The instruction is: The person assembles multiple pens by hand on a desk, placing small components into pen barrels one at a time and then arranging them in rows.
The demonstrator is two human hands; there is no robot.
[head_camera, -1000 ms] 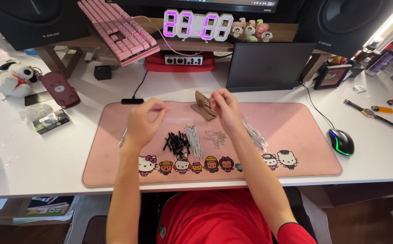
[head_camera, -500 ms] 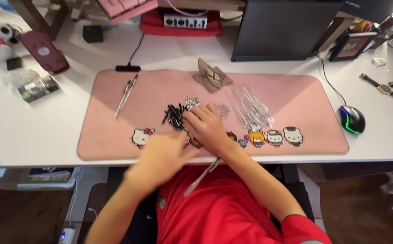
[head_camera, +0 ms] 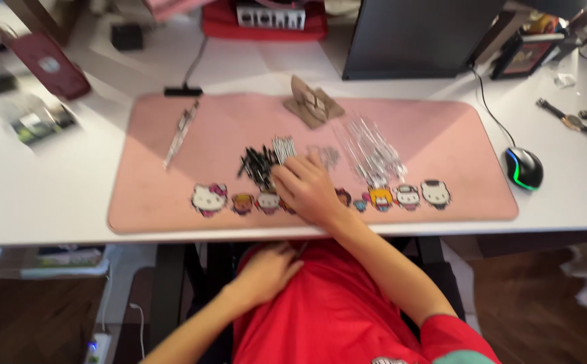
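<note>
Two loose heaps, black screws (head_camera: 258, 165) and silver pins (head_camera: 284, 147), could scatter and mix, since the right hand (head_camera: 307, 190) rests curled and empty-looking against them.

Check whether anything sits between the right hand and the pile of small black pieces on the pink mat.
Nothing visible does: the right hand rests on the pink mat, fingertips right at the black pieces.
</note>
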